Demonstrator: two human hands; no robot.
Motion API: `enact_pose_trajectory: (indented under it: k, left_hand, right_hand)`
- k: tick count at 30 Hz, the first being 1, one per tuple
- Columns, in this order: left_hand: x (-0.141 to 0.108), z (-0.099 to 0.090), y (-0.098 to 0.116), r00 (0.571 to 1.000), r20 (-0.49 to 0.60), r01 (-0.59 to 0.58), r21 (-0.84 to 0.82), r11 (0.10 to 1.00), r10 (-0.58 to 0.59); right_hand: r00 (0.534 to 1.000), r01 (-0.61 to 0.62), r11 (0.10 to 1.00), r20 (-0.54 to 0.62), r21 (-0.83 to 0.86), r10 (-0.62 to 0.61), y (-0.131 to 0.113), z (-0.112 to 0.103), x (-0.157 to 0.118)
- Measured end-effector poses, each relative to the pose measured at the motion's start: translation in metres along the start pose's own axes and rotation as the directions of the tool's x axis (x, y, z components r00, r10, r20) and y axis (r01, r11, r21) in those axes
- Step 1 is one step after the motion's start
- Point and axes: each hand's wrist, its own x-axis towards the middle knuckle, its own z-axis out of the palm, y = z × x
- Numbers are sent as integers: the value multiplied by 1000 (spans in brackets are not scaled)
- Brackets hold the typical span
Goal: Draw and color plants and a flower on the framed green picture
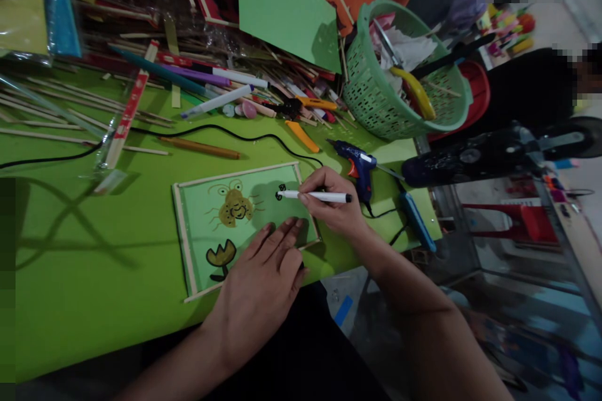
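A rectangular light-green card framed with pale wooden sticks [263,178] lay flat on the bright-green counter [103,301], bearing a brown spotted bug [235,207], a black-outlined tulip [222,257] and small black marks [281,192], where a slim white black-ended marker [290,195] had its tip

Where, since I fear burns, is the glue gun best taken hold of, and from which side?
Probably by the handle, from the near right of the picture: the glue gun lies on its side, handle toward the near edge of the table, nozzle pointing far left. The right hand, holding a pen, is close on the left. Whether the nozzle is hot can't be seen.
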Motion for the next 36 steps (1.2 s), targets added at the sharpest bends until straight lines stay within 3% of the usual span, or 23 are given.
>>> enact_pose_trajectory:
  k: [14,28,36]
  left_hand:
    - [-2,1,0,1000,1,7,10,1000,-7]
    - [-2,2,-1,1000,7,6,-1,1000,-6]
    - [-1,0,-1,1000,-2,4,-7,1000,-4]
  right_hand:
    - [1000,-19,1000,-4,-25,19,1,-1,-1]
    - [998,-51,995,-31,88,54,1,-1,-2]
    - [999,-27,999,-17,35,28,4,-1,-1]
